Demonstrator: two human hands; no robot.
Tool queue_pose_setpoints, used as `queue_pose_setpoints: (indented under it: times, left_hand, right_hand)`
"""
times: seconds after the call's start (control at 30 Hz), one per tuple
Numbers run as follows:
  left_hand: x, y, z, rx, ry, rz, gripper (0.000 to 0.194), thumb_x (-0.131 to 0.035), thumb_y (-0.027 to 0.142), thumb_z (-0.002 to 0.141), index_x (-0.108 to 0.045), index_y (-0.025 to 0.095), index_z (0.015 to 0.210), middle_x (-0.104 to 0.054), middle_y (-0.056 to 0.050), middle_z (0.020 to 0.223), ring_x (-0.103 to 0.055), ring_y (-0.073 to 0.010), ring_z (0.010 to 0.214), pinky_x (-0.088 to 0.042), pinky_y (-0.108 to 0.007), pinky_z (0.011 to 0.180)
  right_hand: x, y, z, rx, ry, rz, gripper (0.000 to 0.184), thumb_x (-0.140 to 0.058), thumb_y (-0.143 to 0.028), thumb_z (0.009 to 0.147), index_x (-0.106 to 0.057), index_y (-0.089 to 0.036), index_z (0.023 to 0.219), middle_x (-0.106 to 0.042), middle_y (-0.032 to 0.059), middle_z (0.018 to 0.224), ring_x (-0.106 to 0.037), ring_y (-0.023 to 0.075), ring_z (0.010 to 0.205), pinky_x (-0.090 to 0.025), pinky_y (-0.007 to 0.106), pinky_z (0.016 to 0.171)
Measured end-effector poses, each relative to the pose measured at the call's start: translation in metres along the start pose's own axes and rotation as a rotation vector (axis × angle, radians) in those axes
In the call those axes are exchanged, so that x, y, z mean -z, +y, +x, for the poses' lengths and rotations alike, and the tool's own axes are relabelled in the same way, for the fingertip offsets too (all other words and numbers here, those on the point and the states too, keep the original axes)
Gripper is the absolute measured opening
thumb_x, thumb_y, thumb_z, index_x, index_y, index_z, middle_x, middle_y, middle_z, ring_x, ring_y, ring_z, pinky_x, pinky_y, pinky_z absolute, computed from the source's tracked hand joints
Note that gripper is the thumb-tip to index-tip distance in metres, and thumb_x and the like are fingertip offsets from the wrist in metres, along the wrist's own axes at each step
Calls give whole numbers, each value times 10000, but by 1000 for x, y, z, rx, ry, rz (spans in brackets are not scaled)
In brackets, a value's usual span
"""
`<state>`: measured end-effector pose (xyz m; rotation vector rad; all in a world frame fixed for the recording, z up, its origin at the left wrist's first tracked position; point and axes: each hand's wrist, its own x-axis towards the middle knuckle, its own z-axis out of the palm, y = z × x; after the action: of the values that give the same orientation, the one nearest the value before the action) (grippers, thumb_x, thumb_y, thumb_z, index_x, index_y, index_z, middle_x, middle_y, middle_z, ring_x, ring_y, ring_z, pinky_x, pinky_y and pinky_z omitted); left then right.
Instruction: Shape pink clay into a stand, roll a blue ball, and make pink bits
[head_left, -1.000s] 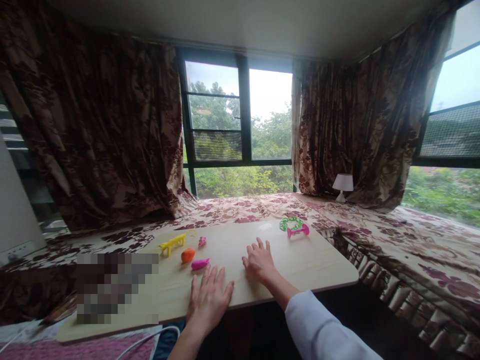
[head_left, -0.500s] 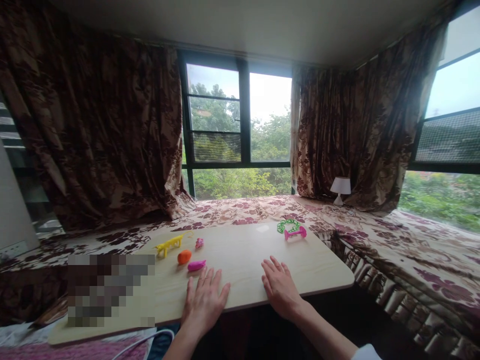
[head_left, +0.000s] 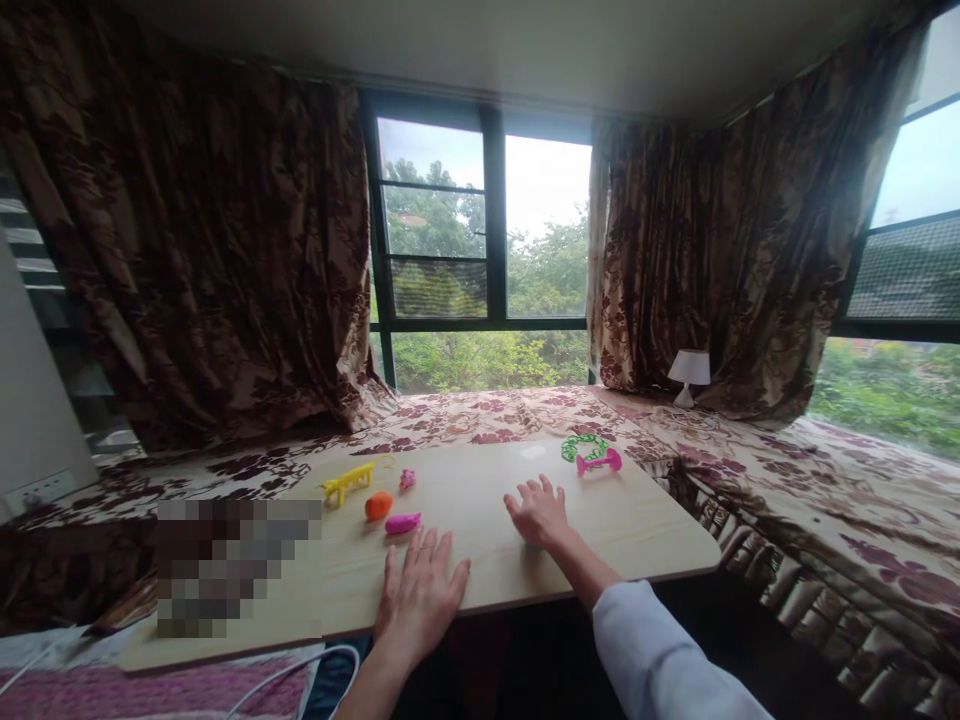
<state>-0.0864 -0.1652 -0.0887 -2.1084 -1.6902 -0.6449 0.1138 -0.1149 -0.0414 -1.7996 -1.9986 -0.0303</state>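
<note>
My left hand [head_left: 422, 588] lies flat near the front edge of the pale wooden table [head_left: 480, 490], fingers spread and holding nothing. Just beyond its fingertips is a magenta toy [head_left: 403, 523] shaped like an eggplant. Behind that sit an orange rounded toy [head_left: 378, 506], a small pink figure [head_left: 407, 479] and a yellow four-legged animal toy [head_left: 349, 483]. My right hand [head_left: 538, 513] hovers over the table's middle, empty, with its fingers apart and slightly bent. Farther right, a pink dumbbell-shaped toy [head_left: 599, 462] rests against a green chain ring [head_left: 576, 448].
Floral cloth [head_left: 495, 415] covers the ledge behind the table and the seat at right. A small white lamp [head_left: 688, 376] stands on the ledge by the curtains [head_left: 652, 260]. A white cable [head_left: 300, 655] loops at the lower left. One patch at the left is pixelated.
My right hand has lifted off the tabletop and moved forward, bringing the sleeve into view. The left hand stays flat on the table. The whole view has shifted slightly.
</note>
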Motion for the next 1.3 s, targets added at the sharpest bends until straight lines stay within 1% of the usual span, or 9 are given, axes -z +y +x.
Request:
queue_pose_setpoints:
  times: [0.17,0.33,0.4,0.53,0.67,0.87,1.07,1.2,1.3]
  left_hand:
    - [-1,-1,0,-5,8,-5,499,-346,449,833,-525,163,1200,-497,-141,1280,-306,-298,1268,-128,-543,1031]
    - [-3,0,0,-3,-5,19,498,-340,457,832,-527,175,1198,-493,-133,1286,-316,-297,1263,-148,-544,1025]
    - [-4,1,0,-5,-6,33,496,-342,457,832,-530,175,1194,-497,-134,1282,-319,-298,1261,-160,-544,1021]
    - [-3,2,1,-12,-6,48,494,-332,461,838,-526,181,1196,-499,-130,1280,-321,-298,1260,-171,-552,1014]
    - [-3,2,2,-16,-11,54,504,-315,469,844,-528,173,1193,-499,-139,1278,-332,-303,1252,-166,-563,1011]
    - [-3,0,1,-16,6,39,495,-327,454,843,-524,168,1197,-502,-141,1275,-321,-306,1260,-157,-567,1012]
    - [-4,0,0,-4,1,20,497,-342,448,836,-516,164,1206,-494,-144,1282,-315,-302,1264,-146,-560,1020]
    - [-3,2,0,2,-6,23,492,-342,443,837,-526,162,1196,-498,-150,1276,-324,-311,1258,-158,-570,1013]
    - [-3,2,1,-10,2,24,491,-344,442,837,-533,154,1187,-502,-156,1271,-329,-319,1253,-161,-581,1007]
  right_hand:
    - [10,37,-42,-1,-44,-4,382,-246,-341,909,-558,-248,1109,-480,60,1285,-227,251,1290,-190,475,997]
    - [5,24,-84,96,11,4,461,-218,-282,903,-334,-182,1338,-334,43,1402,-172,192,1320,-117,370,1053]
    - [1,10,-85,142,34,-5,469,-275,-236,872,-357,-155,1327,-300,58,1418,-162,209,1324,-107,365,1053]
    - [-2,-19,-66,201,20,-24,451,-376,-234,818,-451,-132,1251,-384,93,1367,-132,237,1329,-68,391,1054]
    - [-6,-36,-33,140,4,-30,412,-317,-295,868,-469,-135,1216,-464,116,1294,-162,233,1317,-42,428,1048]
    - [-2,-5,-2,-6,-59,-44,456,-243,-387,898,-505,-126,1165,-475,150,1267,-205,282,1291,-138,509,996]
    - [13,31,-43,76,-66,-62,427,-214,-316,918,-442,-176,1250,-396,76,1358,-139,212,1324,-108,431,1037]
    - [8,19,-77,169,-39,-38,461,-239,-291,907,-317,-166,1344,-311,53,1413,-138,183,1329,-104,361,1055]
    - [0,-5,-81,257,12,-11,461,-286,-269,888,-347,-148,1328,-287,65,1423,-104,204,1335,-97,361,1057]
